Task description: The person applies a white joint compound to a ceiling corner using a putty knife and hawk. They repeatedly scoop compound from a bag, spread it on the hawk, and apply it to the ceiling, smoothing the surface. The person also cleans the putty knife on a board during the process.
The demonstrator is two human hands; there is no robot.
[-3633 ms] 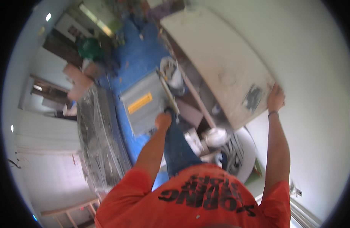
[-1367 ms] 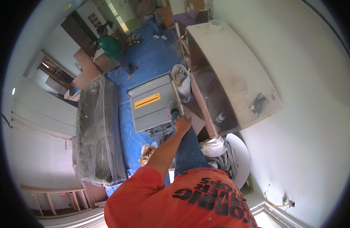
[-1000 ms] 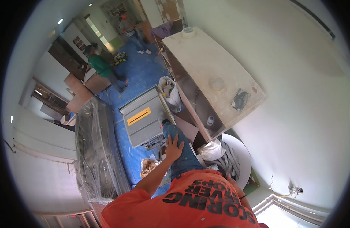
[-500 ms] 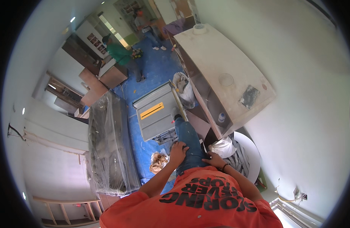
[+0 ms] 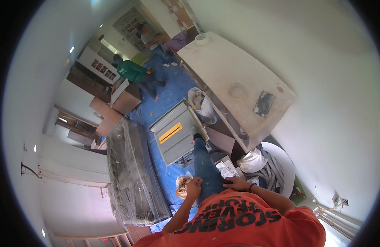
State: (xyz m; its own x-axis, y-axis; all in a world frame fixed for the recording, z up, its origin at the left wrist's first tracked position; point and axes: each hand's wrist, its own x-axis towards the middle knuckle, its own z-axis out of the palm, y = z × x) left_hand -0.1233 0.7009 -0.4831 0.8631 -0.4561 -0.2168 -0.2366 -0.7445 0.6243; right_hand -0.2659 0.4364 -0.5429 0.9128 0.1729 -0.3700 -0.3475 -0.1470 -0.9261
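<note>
Left hand [image 5: 193,187] on blue denim jeans [image 5: 206,166], right hand [image 5: 238,184] near their waist, hands apart; whether fingers clamp cloth, can't tell. Shoe [image 5: 195,131] on flat, grooved grey saw table [image 5: 174,149] ahead, slotted yellow insert [image 5: 170,133], blue sheeting [image 5: 173,88] beneath.

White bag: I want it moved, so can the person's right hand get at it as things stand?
Probably yes: the right hand rests against the jeans, and nothing seems to cover the top of the white bag, though its depth below is hard to judge.
</note>
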